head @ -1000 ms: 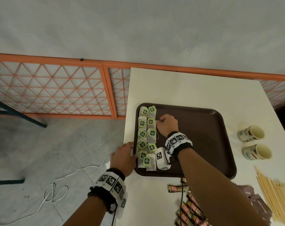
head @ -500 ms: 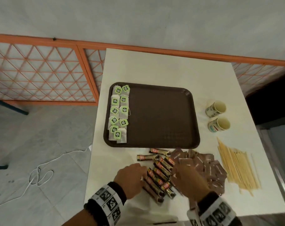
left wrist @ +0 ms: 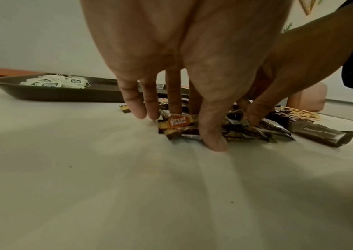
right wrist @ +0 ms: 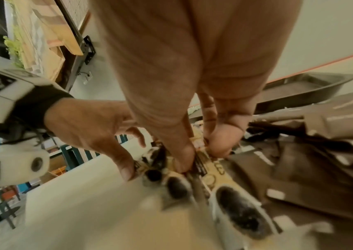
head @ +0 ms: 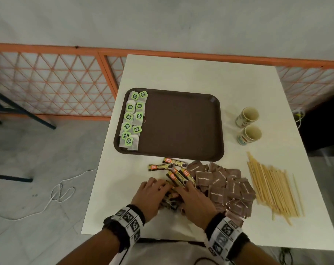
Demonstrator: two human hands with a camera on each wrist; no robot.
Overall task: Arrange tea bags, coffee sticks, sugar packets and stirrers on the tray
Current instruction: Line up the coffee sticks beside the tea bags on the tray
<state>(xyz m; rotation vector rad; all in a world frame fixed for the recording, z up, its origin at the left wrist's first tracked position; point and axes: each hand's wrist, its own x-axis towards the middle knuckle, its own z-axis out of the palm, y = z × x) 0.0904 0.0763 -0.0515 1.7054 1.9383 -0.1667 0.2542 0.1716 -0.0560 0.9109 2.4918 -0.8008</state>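
The brown tray (head: pixel 181 125) lies mid-table with several green-tagged tea bags (head: pixel 132 119) in two columns along its left side. In front of it is a loose pile of coffee sticks (head: pixel 176 174). My left hand (head: pixel 158 188) and right hand (head: pixel 183 190) are both down on the near end of that pile. In the left wrist view, the thumb (left wrist: pixel 212 140) and fingers close around a bunch of coffee sticks (left wrist: pixel 176 122). In the right wrist view, my right hand (right wrist: pixel 199 152) pinches coffee sticks (right wrist: pixel 214 170). Brown sugar packets (head: pixel 225 188) and wooden stirrers (head: pixel 273 188) lie to the right.
Two paper cups (head: pixel 248 116) (head: pixel 250 134) lie on their sides right of the tray. The white table (head: pixel 181 73) ends close to my wrists and just left of the tray. An orange lattice fence (head: pixel 47 83) and a white cable (head: pixel 63 192) are at the left.
Both hands have left the tea bags on the tray and come back to the near edge. They have closed together over the coffee stick pile. The view has shifted to the near table.
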